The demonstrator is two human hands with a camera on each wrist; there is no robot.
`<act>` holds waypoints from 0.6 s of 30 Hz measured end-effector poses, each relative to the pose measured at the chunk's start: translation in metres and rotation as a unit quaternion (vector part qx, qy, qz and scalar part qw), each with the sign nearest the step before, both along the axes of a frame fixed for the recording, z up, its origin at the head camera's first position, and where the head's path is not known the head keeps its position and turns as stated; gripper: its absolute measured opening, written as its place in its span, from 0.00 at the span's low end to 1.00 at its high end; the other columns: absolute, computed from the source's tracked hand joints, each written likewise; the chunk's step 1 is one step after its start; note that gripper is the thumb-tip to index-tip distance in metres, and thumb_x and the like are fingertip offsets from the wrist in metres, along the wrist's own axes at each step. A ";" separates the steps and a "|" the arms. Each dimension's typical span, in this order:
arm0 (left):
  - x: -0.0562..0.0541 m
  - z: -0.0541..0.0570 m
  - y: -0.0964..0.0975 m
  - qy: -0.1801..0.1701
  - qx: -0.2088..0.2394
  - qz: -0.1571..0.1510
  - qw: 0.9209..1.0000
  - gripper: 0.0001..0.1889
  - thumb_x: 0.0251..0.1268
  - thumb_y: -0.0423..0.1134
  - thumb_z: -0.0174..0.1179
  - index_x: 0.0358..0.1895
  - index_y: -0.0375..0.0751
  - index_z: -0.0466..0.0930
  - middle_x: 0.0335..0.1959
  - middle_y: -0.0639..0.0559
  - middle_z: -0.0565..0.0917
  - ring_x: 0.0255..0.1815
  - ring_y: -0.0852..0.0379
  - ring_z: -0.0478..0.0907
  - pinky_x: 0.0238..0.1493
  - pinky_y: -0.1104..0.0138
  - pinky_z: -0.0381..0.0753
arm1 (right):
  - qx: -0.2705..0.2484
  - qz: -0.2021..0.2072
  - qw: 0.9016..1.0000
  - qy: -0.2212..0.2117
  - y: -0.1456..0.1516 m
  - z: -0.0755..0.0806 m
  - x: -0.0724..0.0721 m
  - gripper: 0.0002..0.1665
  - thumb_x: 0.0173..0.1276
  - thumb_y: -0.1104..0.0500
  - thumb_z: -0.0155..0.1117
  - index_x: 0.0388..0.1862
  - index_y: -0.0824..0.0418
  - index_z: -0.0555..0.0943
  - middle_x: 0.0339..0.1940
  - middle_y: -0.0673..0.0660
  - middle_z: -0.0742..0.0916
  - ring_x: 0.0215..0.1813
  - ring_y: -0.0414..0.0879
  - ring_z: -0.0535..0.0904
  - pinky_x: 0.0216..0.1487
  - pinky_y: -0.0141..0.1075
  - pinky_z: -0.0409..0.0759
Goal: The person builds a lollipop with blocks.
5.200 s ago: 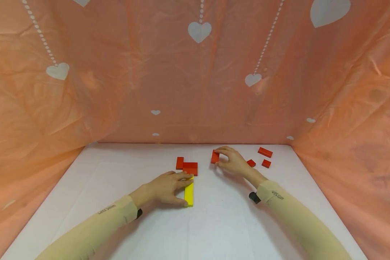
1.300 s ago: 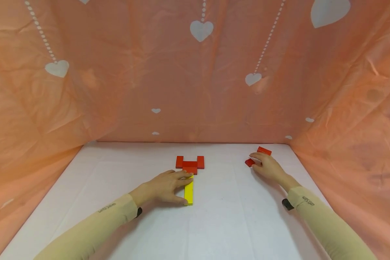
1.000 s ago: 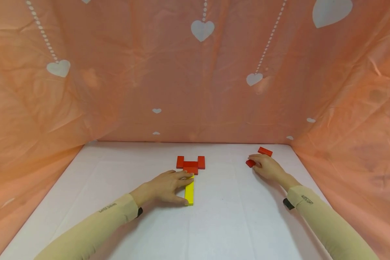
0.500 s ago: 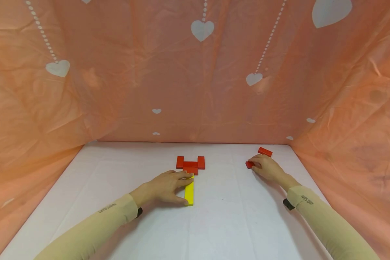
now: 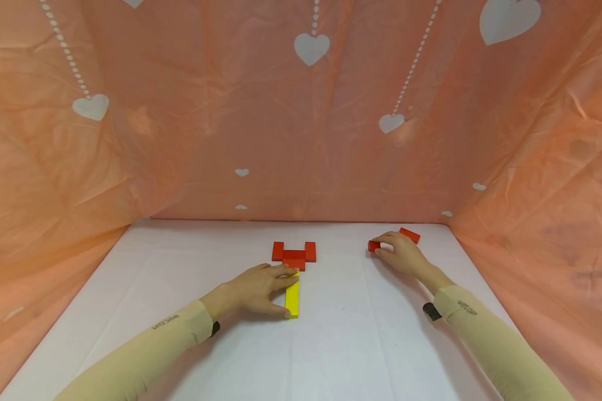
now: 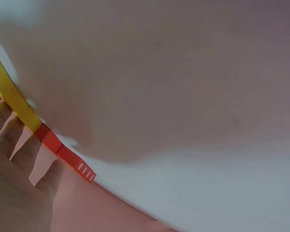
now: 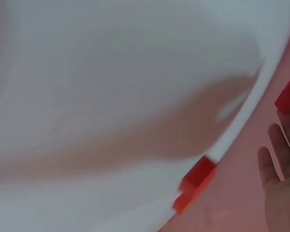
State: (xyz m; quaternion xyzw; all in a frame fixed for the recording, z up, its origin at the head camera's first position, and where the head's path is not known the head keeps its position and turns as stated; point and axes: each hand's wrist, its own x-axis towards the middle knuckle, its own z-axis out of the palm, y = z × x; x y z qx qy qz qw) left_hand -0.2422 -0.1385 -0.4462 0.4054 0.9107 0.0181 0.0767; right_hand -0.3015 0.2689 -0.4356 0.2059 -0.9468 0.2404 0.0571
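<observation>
In the head view my left hand (image 5: pixel 258 289) rests on a long yellow block (image 5: pixel 292 301), fingertips near its far end and thumb at its near end. Beyond that block stand several red blocks: a middle red piece (image 5: pixel 294 260) flanked by a left red block (image 5: pixel 278 251) and a right red block (image 5: pixel 310 252). My right hand (image 5: pixel 401 254) pinches a small red block (image 5: pixel 374 246) between thumb and fingers, off the table. The right wrist view also has this small red block (image 7: pixel 287 94) at the fingertips. Extended left fingers touch the yellow block (image 6: pixel 12 96) in the left wrist view.
Behind the right hand lies a loose red block (image 5: pixel 409 235). The right wrist view has two red blocks (image 7: pixel 199 175) close together on the table. White cloth covers the table (image 5: pixel 341 345); a peach curtain (image 5: pixel 301 139) with hearts closes the back and sides.
Over five seconds, the right hand set a red block at the arrangement's right side and went back right. Since half a second ago it has lifted the small red block leftward. Left hand unmoved.
</observation>
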 end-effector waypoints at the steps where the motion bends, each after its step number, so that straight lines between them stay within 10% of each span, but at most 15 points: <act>1: 0.000 0.000 0.000 0.000 0.000 0.001 1.000 0.44 0.65 0.70 0.60 0.80 0.52 0.67 0.82 0.57 0.64 0.81 0.53 0.61 0.78 0.48 0.64 | -0.006 0.002 1.000 0.004 -0.005 0.001 -0.002 0.21 0.72 0.62 0.68 0.62 0.66 0.84 0.58 0.67 0.86 0.63 0.65 0.79 0.66 0.63 0.76; 18: -0.002 0.001 0.000 -0.008 0.000 0.003 1.000 0.45 0.65 0.72 0.58 0.80 0.53 0.66 0.82 0.57 0.64 0.81 0.53 0.60 0.78 0.47 0.64 | -0.048 0.030 0.998 0.019 -0.089 0.010 -0.022 0.21 0.71 0.57 0.71 0.61 0.61 0.85 0.60 0.63 0.85 0.65 0.62 0.78 0.70 0.58 0.73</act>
